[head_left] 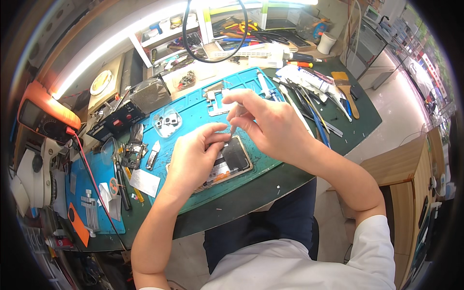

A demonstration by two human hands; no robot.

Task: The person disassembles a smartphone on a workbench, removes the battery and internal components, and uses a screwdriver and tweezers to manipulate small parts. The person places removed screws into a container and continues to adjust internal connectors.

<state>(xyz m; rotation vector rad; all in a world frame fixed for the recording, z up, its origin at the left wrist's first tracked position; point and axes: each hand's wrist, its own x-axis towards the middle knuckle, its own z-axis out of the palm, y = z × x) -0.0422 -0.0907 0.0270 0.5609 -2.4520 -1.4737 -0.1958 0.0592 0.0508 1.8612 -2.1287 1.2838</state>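
Observation:
An opened phone [235,155] lies on the blue work mat [203,112], its dark battery and inner parts bare. Over its upper part my right hand [270,123] grips a slim screwdriver [234,129], held steeply with the tip down at the phone. Its index finger is bent over the top of the tool. My left hand [194,153] rests across the phone's left part, fingers curled and pressed together close to the screwdriver tip. Whatever those fingertips pinch is hidden. Beyond the hands lies a metal phone frame or bracket [212,102].
A clear dish of small parts [167,122] stands left of the hands. An orange multimeter [48,113] with a red lead is at far left. Pens and tweezers [314,113] and a brush [345,92] lie right. A black cable loop [185,29] hangs ahead.

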